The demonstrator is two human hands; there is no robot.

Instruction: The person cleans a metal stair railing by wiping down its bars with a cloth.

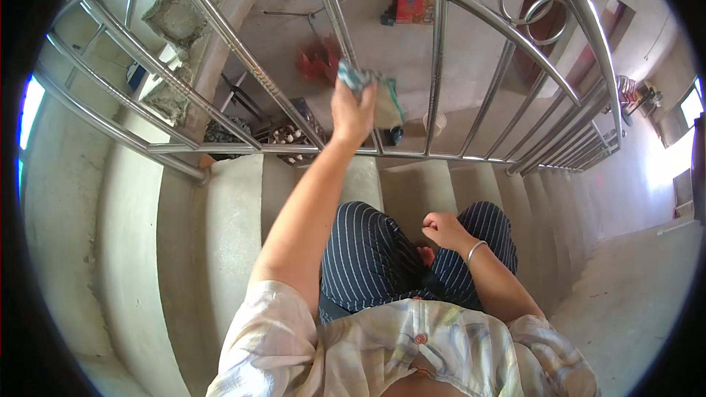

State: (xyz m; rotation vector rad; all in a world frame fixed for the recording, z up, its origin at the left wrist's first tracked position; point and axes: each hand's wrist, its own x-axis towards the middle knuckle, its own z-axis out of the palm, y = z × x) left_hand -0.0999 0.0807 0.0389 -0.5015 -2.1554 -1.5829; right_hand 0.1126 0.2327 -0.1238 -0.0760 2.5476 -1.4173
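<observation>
My left hand (353,112) is wrapped round a cloth (386,103), white with blue-green edges, and presses it against an upright bar (338,22) of the metal stair railing. The cloth's loose end hangs to the right of the bar. Over my right knee, my right hand (445,231) is curled closed, with a bracelet at its wrist. Whether anything is inside those fingers cannot be made out. Striped trousers (368,250) cover my bent knees.
Concrete steps (235,198) run left and right beneath the railing. Beyond the bars, a red box (414,9), a blurred red item (318,59) and a white bucket (435,123) show on the lower level. Metal rings (543,11) decorate the railing at upper right.
</observation>
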